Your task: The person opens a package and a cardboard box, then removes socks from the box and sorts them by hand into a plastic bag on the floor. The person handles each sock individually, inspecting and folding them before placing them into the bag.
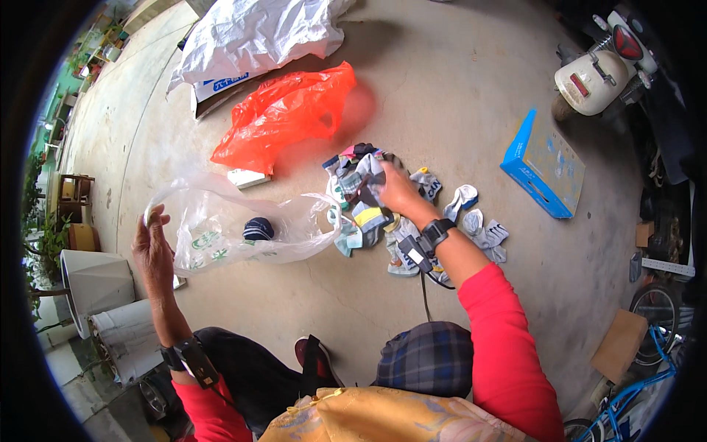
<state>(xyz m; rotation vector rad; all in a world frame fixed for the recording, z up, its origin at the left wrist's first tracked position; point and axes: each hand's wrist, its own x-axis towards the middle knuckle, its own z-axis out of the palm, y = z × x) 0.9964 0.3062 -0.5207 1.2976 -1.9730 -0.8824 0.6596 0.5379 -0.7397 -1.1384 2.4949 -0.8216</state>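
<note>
My left hand (153, 243) grips the rim of a clear plastic bag (215, 221) with green print, which lies spread open on the concrete floor. Inside the bag sits a rolled dark navy sock bundle (258, 229) with pale stripes. Over a heap of mixed socks (367, 215) is my right hand (399, 188), its fingers closed around a blurred dark grey sock (371, 189). The fingertips are partly hidden by the hand and the socks. A few pale socks (483, 229) lie loose to the right of the heap.
A red plastic bag (287, 113) and a large white woven sack (259, 38) lie beyond the clear bag. A blue cardboard box (544, 171) stands at right, near a white scooter (594, 83). A blue bicycle (635, 392) is at lower right, and a white planter (96, 284) at left.
</note>
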